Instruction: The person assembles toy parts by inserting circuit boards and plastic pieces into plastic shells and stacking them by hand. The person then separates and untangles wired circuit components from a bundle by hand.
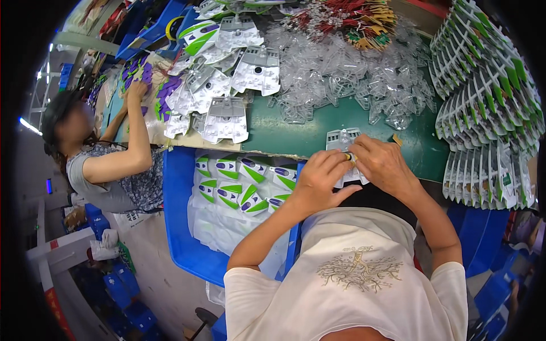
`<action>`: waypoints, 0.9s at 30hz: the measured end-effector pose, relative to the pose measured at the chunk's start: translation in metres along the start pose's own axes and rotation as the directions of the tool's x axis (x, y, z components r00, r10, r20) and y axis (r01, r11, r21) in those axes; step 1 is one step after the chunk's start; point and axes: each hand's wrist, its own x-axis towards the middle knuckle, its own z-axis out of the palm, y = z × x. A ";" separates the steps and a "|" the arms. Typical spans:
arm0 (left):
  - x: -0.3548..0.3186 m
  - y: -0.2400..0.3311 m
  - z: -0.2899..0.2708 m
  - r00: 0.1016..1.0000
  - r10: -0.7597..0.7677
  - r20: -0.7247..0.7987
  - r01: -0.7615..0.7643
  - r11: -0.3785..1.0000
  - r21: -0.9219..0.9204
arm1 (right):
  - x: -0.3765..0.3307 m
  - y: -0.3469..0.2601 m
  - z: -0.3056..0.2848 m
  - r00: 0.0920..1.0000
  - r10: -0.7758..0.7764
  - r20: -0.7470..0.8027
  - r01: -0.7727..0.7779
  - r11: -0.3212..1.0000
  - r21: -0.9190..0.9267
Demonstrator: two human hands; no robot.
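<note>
Holding one hand (138, 90) over purple pieces (166, 96), a co-worker (108, 187) was at far left. Next came heaped white-grey shells (224, 126) on the green table (273, 128). Below its front edge stood a blue bin (177, 233); contents: white shells with green panels (250, 204), in rough rows on a white liner (213, 236).

Left hand (318, 181) was half closed, thumb apart, fingertips at a small yellow part (349, 157). The worked shell (341, 138) lay between the hands at the table's front edge, ahead of the torso (358, 238). Its long axis appeared to run away from the body; far end showed just past the fingertips, the rest partly covered. Neither hand was clearly nearer. Right hand (385, 165) had fingers bent over the shell's right side. Actual grip: could not tell, contact hidden.

Beyond the hands, clear parts (335, 74) lay loose, with red wires (330, 20) behind. Far right, more shells stood in nested stacks (483, 105).
</note>
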 end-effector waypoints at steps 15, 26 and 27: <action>-0.016 -0.104 -0.035 0.974 -0.223 -0.029 0.207 0.842 0.499 | -0.032 0.008 0.018 0.993 0.116 0.011 -0.113 0.983 -0.146; -0.022 -0.072 -0.061 0.990 -0.130 0.050 0.106 0.938 0.331 | -0.023 0.010 0.033 0.973 0.051 -0.226 -0.074 0.993 -0.092; -0.014 -0.050 -0.049 0.996 -0.086 0.028 0.074 0.953 0.292 | -0.025 0.015 0.037 0.975 0.048 -0.218 -0.061 0.997 -0.051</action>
